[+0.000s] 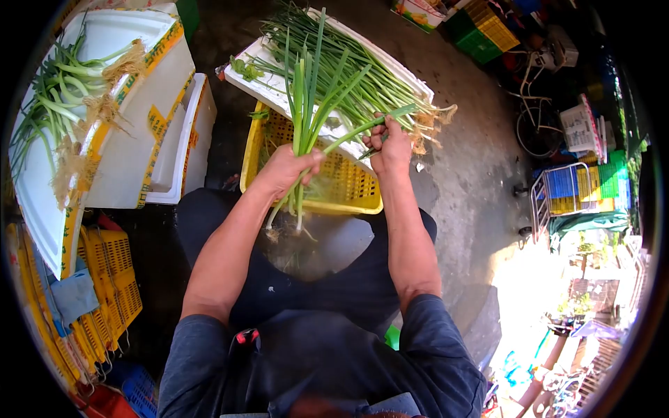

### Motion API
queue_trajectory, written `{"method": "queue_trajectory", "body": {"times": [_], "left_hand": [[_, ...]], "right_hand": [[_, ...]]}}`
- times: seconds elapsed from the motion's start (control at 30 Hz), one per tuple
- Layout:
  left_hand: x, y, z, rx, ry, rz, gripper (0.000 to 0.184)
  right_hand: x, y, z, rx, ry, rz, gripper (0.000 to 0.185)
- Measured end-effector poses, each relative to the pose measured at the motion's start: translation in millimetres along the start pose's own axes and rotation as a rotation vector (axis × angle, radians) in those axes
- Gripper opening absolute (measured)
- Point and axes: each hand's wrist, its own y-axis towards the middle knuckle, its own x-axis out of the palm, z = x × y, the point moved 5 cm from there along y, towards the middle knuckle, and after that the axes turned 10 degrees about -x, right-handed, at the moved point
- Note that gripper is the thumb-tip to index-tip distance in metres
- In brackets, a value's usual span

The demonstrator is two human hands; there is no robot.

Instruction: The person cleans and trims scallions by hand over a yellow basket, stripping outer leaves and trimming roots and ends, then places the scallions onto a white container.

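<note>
My left hand (287,171) is closed around a small bunch of green onions (301,115), leaves pointing up and roots hanging below the fist. To the right, my right hand (390,143) pinches a green leaf (362,127) that slants out from the bunch. Both hands are over a yellow plastic crate (345,184) between my knees. Behind it, a white foam lid (261,80) carries a large pile of green onions (376,80), their roots toward the right.
At the left, more rooted green onions (66,90) lie on a white foam box (129,164). Yellow crates (111,279) stand below it. A metal cart (557,191) with coloured crates stands at the right. Wet concrete floor (463,139) lies between.
</note>
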Motion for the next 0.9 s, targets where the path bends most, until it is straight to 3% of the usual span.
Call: {"method": "queue_trajectory", "body": {"times": [0.27, 0.67, 0.9], "left_hand": [[-1, -1, 1, -0.003, -0.004, 0.017, 0.019], [3, -5, 5, -0.014, -0.058, -0.042, 0.021], [5, -4, 5, 0.004, -0.031, -0.073, 0.024]], "right_hand": [[0, -4, -9, 0.058, 0.012, -0.143, 0.029], [0, -8, -3, 0.145, 0.229, -0.149, 0.024], [5, -12, -4, 0.074, 0.103, -0.084, 0.017]]}}
